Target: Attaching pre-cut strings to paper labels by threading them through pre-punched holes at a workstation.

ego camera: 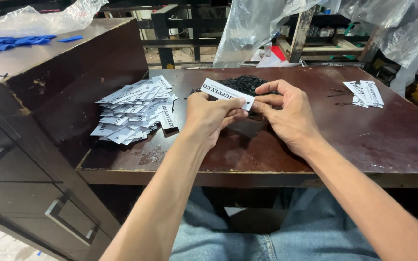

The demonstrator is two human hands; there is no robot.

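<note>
My left hand (211,116) pinches a white printed paper tag (226,93) and holds it flat above the dark wooden table (364,140). My right hand (286,113) meets the tag's right end, fingers pinched together there; whether a thin black string is between them I cannot tell. A heap of black strings (243,83) lies just behind both hands. A loose pile of several white tags (134,113) sits to the left of my left hand.
A few tags with black strings (366,93) lie at the table's right. A brown drawer cabinet (35,121) stands on the left with blue pieces (10,42) on top. Clear plastic bags (262,29) and shelving stand behind the table.
</note>
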